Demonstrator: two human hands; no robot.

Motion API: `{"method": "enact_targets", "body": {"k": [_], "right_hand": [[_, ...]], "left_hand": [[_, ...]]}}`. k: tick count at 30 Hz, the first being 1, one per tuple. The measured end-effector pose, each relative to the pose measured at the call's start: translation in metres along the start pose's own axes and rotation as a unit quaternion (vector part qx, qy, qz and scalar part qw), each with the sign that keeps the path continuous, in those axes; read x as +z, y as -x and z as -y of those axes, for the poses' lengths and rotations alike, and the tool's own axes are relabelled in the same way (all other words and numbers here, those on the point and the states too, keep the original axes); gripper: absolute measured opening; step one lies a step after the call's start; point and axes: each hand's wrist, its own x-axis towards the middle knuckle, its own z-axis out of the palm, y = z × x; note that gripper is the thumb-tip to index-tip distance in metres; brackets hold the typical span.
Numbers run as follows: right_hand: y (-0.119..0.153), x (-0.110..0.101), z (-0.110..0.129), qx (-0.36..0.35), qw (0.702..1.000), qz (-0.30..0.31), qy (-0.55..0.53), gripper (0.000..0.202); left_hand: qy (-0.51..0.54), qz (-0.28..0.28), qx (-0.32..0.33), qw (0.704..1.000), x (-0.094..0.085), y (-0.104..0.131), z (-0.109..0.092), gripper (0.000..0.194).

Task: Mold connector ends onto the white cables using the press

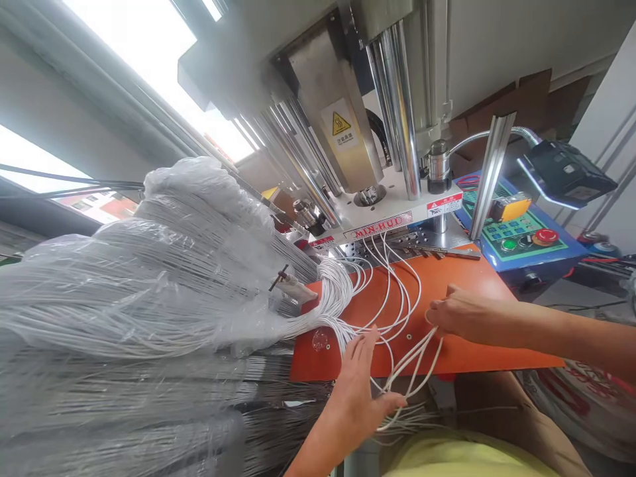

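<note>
My right hand is closed around the ends of several white cables above the right part of an orange board. These cables hang in loops below that hand and pass beside the left one. My left hand is at the board's front edge, thumb apart from the fingers, palm turned toward the cables. A thick bundle of white cables fans out from the left across the board. A few strands run up under the press plate marked MIN-HUI.
A large plastic-wrapped mass of cables fills the left side. A clamp stands at the board's left corner. Behind the board rises the press, with a hot-surface sign. To the right are a blue control box and a lamp.
</note>
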Motion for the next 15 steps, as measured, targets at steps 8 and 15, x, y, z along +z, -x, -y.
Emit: {"method": "enact_targets", "body": {"k": [8,15], "right_hand": [[-0.024,-0.04,0.017,0.043,0.997,0.057,-0.023,0.013],[0.012,-0.049,-0.043,0.159,0.924,-0.129,-0.322,0.05]], "left_hand": [[0.505,0.2,-0.068,0.837,0.05,-0.084,-0.04,0.055],[0.497,0.189,-0.111,0.84,0.054,-0.086,-0.029,0.051]]}}
